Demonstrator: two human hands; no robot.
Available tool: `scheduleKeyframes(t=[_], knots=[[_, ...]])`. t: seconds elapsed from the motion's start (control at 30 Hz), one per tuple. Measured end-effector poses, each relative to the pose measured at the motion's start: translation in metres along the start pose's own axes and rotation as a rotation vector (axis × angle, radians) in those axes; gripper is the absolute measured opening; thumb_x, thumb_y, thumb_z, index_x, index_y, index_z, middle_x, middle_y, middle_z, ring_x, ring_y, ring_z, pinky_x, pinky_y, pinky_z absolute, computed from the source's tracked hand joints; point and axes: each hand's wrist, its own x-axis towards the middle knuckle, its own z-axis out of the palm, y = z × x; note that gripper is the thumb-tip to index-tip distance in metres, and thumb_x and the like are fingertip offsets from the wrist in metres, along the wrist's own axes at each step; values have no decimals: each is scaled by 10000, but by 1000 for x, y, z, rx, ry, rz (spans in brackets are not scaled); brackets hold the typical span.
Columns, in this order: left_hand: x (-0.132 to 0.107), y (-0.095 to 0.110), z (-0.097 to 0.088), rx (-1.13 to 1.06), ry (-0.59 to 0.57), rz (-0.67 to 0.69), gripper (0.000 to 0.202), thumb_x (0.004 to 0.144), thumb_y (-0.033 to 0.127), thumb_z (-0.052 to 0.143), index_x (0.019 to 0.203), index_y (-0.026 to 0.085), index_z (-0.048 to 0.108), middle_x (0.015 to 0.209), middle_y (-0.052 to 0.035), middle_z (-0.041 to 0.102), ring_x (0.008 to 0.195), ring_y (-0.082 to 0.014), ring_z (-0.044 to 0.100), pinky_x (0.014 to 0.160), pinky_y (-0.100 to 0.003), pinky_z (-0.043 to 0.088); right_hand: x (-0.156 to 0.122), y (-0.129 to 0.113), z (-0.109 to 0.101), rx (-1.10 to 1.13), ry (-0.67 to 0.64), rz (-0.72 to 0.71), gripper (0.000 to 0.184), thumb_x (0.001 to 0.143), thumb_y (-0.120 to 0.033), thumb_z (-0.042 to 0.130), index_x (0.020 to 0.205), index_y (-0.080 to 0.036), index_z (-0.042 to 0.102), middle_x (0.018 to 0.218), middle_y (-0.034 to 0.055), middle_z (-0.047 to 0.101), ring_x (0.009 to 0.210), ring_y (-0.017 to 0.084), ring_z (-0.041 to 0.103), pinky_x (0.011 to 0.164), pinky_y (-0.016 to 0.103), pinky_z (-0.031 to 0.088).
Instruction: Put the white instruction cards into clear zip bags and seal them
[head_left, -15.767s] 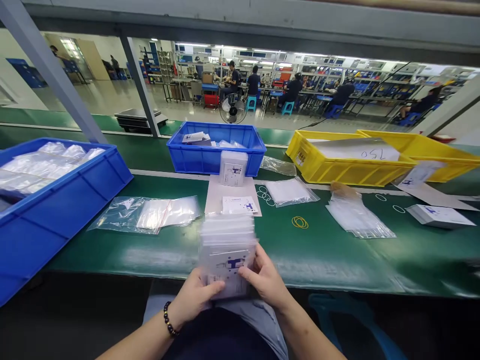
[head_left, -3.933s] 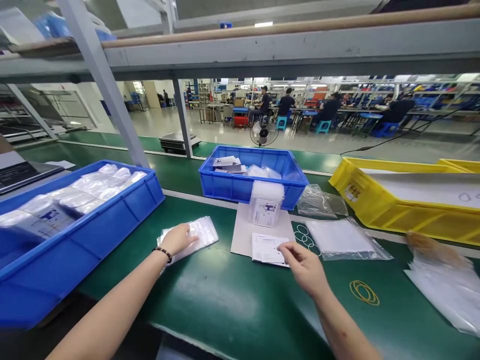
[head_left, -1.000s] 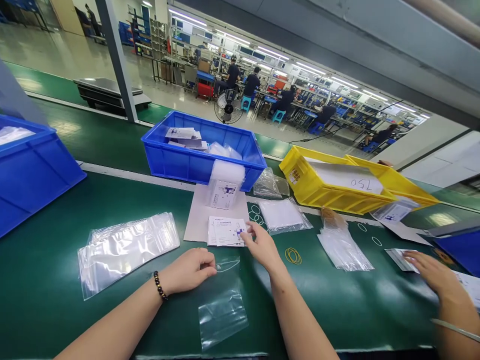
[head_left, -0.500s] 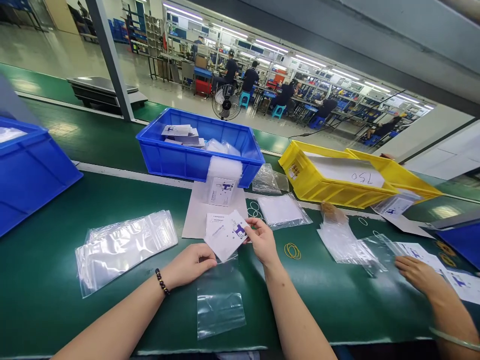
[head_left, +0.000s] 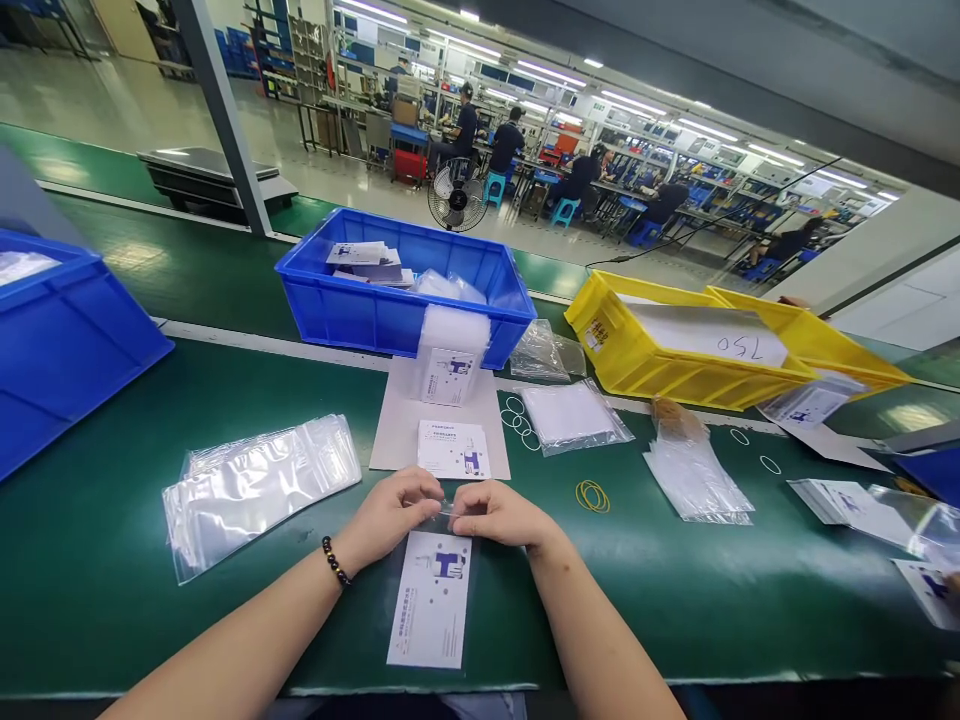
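Head view: the card, moments earlier in the right hand, now lies inside the clear bag, apparently fully inserted; right hand and left hand pinch the bag's far end.

Left hand just beside right hand, both pinching-tight.

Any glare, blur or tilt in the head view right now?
Head view: white glare streaks the stacked clear bags; head view: the scene is tilted, the grey post leaning; head view: the printed card at bottom centre looks fairly sharp.
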Motion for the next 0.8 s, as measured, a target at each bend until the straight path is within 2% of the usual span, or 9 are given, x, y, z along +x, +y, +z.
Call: scheduleKeyframes(t=[0.07,0.17,0.23,0.3,0.4,0.53,0.67,0.8], knots=[[0,0,-2,-130,2,-133,360,652,387,641,917,154,572,855,-50,594,685,-154,567,601,-269,463,0,1,2,79,77,19,103,675,-225,608,745,-151,618,645,-24,519,606,100,476,617,240,388],[1,0,-4,-198,-23,-247,334,631,427,651,722,124,543,666,-32,596,613,-170,588,544,-263,459,1,1,4,183,191,26,226,624,-187,629,845,-163,592,628,-51,454,576,82,433,575,213,362],[1,0,-4,-205,-23,-233,342,648,452,630,641,129,517,614,-23,589,593,-177,597,530,-261,457,1,0,6,238,228,41,281,602,-193,648,873,-162,579,624,-57,437,563,75,419,566,209,354],[0,0,-4,-210,-8,-195,333,656,450,622,642,133,520,621,-15,592,591,-172,599,529,-257,457,2,0,8,277,237,76,276,607,-234,655,858,-153,573,595,-61,435,531,71,402,544,209,343],[0,1,-3,-202,-7,-173,307,663,431,612,664,134,535,632,-9,588,581,-154,583,525,-247,451,4,0,13,274,275,133,188,634,-295,630,714,-145,549,543,-54,438,494,71,385,499,206,314],[0,1,-1,-166,20,-168,290,662,414,601,657,132,537,610,1,565,554,-130,547,513,-233,429,6,-1,19,192,356,123,161,645,-275,601,604,-152,505,536,-39,453,496,73,381,476,199,296],[0,2,-1,-160,27,-147,283,658,404,602,629,136,519,597,12,543,541,-112,524,517,-226,423,7,-2,17,173,337,131,134,647,-257,584,596,-147,527,519,-37,454,482,68,369,460,194,287],[-1,5,-3,-182,0,-201,335,660,466,596,693,143,516,609,4,557,563,-129,560,500,-222,433,4,0,11,178,349,146,148,639,-264,595,577,-144,534,492,-43,447,466,64,365,450,192,280]])
